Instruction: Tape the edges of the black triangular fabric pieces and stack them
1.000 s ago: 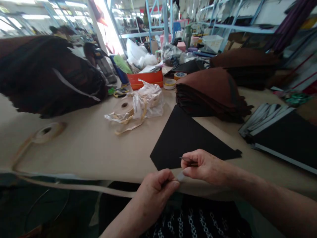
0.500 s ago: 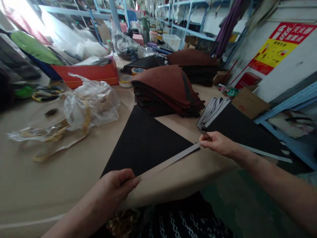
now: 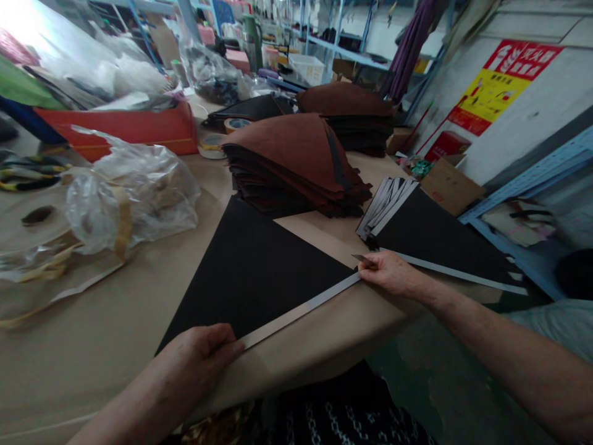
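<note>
A black triangular fabric piece [image 3: 250,266] lies flat on the tan table [image 3: 139,296]. A grey tape strip [image 3: 301,309] runs along its near edge, stretched between my hands. My left hand [image 3: 199,358] is closed, pinching the strip's near end at the triangle's left corner. My right hand [image 3: 389,275] is closed on the strip's far end at the right corner, and a thin dark pointed tool [image 3: 364,259] sticks out of the same hand.
A stack of brown triangular pieces [image 3: 296,161] sits behind the black one. Black pieces with grey tape [image 3: 430,241] lie to the right. A crumpled plastic bag [image 3: 134,191], tape rolls [image 3: 213,145] and a red box [image 3: 125,127] stand at left.
My hands moved apart from a close pinch, drawing the grey strip out along the black triangle's near edge. The view swung right, then settled slightly lower and closer.
</note>
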The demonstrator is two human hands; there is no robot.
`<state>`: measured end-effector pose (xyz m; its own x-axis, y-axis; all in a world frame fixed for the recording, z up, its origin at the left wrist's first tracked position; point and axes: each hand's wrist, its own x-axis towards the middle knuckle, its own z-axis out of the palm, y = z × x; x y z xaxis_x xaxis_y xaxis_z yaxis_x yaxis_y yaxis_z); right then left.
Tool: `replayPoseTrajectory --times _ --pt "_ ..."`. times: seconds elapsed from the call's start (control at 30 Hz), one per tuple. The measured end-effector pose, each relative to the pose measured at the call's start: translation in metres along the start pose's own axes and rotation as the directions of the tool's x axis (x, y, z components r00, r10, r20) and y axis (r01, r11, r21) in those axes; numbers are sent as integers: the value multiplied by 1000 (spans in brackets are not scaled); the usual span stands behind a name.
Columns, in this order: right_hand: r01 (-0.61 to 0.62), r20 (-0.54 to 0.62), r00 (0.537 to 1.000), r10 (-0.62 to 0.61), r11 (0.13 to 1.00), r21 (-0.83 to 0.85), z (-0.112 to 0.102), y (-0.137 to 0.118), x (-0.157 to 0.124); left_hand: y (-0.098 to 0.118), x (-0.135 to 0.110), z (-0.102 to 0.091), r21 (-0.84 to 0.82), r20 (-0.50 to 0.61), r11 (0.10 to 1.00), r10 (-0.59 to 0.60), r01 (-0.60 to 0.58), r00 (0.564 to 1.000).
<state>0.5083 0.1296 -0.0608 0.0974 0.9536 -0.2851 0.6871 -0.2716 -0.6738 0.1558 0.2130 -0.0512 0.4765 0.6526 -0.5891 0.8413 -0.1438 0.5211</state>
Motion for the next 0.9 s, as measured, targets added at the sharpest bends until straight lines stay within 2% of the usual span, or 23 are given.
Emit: replayPoseTrajectory --times 0.23,0.43,0.57,0.77,0.83,0.9 --pt "12 -14 1000 -13 997 -78 3 0 0 -17 10 5 13 -20 996 88 -88 996" --pt "27 -39 999 -33 992 -125 4 -3 -2 -15 8 6 2 -46 996 85 -85 995" --pt "35 -17 999 -37 991 -132 5 -1 -1 -11 7 4 -2 -29 997 75 -76 997" --pt "-12 13 1000 17 957 -291 -6 1 5 -13 10 7 27 -49 996 86 -84 995" --pt "-38 -2 999 39 943 -331 -11 -4 5 -15 10 8 55 -66 994 95 -91 993" --pt "-10 -1 1000 11 956 -292 -14 -16 3 -13 8 7 83 -53 993 88 -84 995"
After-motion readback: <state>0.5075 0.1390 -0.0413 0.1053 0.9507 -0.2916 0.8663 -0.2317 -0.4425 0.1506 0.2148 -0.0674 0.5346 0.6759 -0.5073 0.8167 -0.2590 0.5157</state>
